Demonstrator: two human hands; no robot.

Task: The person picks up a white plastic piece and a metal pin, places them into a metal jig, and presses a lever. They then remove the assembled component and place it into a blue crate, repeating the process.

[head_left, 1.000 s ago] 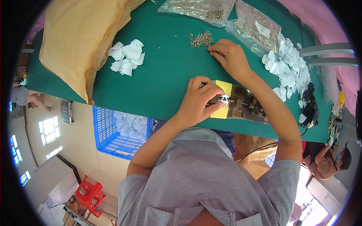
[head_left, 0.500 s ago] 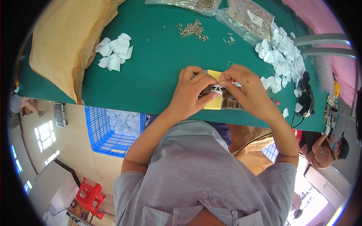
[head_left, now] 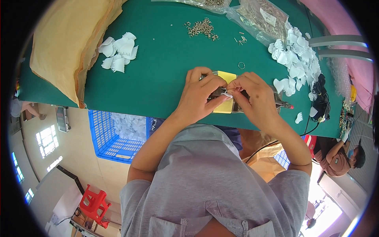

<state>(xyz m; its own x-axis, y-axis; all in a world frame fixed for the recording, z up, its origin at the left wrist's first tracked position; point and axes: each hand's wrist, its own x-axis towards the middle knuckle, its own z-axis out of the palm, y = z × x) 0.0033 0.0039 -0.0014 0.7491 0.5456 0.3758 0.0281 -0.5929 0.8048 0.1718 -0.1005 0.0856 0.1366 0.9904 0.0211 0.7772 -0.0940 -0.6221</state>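
Both my hands meet over a metal fixture with a yellow face (head_left: 225, 107) near the table's front edge. My left hand (head_left: 200, 93) pinches a small white plastic piece (head_left: 227, 94) between thumb and forefinger, against the fixture. From the other side, my right hand (head_left: 256, 96) has thumb and fingertips pressed together at the same piece; whether a smaller part is in them is hidden. Beyond the hands lie a pile of small metal springs (head_left: 202, 29), a few thin metal pins (head_left: 241, 39) and a metal ring (head_left: 241, 65).
White toothed plastic pieces, like hair claw clip halves, form a small heap (head_left: 118, 51) at left and a larger one (head_left: 296, 59) at right. Clear bags (head_left: 260, 19) lie at the far side. A brown paper sack (head_left: 71, 43), black cable (head_left: 320, 96) and blue crate (head_left: 100, 136) stand around.
My right hand has shifted slightly left and down, its fingers closing nearer the white piece. More of the fixture's red-tipped right end shows. My left hand stays nearly in place.
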